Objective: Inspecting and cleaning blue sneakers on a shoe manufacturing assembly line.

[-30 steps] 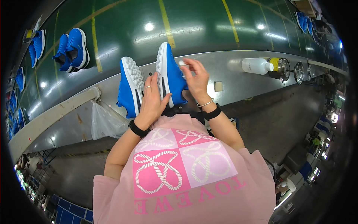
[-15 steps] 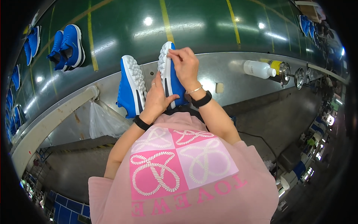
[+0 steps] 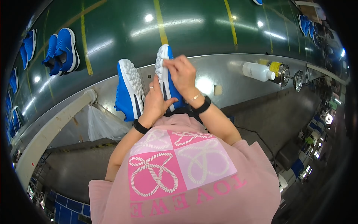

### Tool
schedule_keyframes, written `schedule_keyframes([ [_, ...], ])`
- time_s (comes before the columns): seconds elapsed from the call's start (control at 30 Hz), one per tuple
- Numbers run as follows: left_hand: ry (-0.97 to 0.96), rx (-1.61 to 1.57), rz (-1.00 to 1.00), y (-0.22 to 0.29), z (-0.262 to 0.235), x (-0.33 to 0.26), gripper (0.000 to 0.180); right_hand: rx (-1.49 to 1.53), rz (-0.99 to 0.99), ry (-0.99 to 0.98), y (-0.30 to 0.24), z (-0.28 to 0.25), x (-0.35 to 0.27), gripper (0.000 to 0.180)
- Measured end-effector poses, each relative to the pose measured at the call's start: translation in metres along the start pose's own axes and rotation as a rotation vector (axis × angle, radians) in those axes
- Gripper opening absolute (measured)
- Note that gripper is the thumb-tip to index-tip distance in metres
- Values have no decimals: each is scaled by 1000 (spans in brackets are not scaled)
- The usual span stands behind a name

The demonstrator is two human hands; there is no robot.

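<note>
My left hand (image 3: 154, 102) grips the heel end of a blue sneaker with a white sole (image 3: 166, 72), holding it on its side over the metal ledge (image 3: 220, 74). My right hand (image 3: 182, 72) presses its fingers on the same shoe's sole and upper near the toe. A second blue sneaker (image 3: 128, 89) stands on its side just left of my left hand, its white sole facing right. Both wrists carry black bands.
A green conveyor belt (image 3: 186, 26) with yellow lines runs behind the ledge, carrying a pair of blue sneakers (image 3: 61, 50) at the left and more at the edges. A white bottle (image 3: 257, 71) and metal tins lie on the ledge to the right. A plastic bag (image 3: 102, 125) hangs below.
My right hand has slid along the held shoe toward its toe, and the shoe has tilted slightly. The pair on the belt has drifted right.
</note>
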State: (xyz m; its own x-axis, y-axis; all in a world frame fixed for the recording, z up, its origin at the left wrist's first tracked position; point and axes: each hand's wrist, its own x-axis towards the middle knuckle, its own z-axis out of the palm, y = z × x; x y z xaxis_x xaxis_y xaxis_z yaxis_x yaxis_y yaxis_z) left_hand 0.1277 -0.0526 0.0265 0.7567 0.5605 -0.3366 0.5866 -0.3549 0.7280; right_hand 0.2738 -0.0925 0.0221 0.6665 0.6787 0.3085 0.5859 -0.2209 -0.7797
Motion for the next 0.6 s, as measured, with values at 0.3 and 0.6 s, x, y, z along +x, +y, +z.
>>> schedule_keyframes([
  [0.3,19,46,28,2,1,2,114,28,56,29,-3,1,9,5],
  [0.6,-12,18,-3,-2,3,3,114,-22,-77,-26,0,-4,-12,9],
])
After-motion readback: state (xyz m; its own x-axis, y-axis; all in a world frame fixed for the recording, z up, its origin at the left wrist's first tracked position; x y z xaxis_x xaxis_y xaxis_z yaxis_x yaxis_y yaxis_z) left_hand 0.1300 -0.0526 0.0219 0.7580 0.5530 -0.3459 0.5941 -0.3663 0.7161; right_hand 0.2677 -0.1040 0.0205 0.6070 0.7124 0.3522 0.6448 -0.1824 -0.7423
